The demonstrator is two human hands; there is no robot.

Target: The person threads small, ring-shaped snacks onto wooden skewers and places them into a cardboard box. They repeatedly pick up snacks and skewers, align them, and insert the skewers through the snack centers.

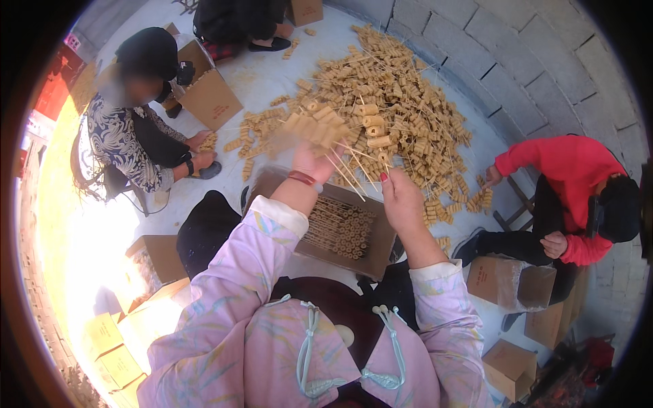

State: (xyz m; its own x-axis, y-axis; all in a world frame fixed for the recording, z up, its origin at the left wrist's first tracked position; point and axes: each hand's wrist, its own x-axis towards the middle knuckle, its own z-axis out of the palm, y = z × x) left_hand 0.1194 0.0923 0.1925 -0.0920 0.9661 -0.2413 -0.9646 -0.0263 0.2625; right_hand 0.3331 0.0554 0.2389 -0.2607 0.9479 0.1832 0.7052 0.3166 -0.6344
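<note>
Head view looks down past my pink sleeves, and the bundle of tan skewered spiral sticks point(314, 129) in my left hand point(311, 163) is blurred, so I cannot count the pieces; the fingers are closed round the thin stick ends, raised above the open brown cardboard box point(381, 234) in front of my knees. My right hand point(401, 200) is loosely curled beside the trailing stick tips, and I cannot tell whether it pinches one. Inside the box, rows of the same rolls point(340, 228) lie stacked, partly hidden by my left forearm. Beyond lies the large heap of tan skewers point(401, 102) on the white ground sheet point(265, 75). A person in a patterned top point(122, 143) sits at left, a person in red point(571, 170) at right, more cardboard boxes point(507, 282) near them.
</note>
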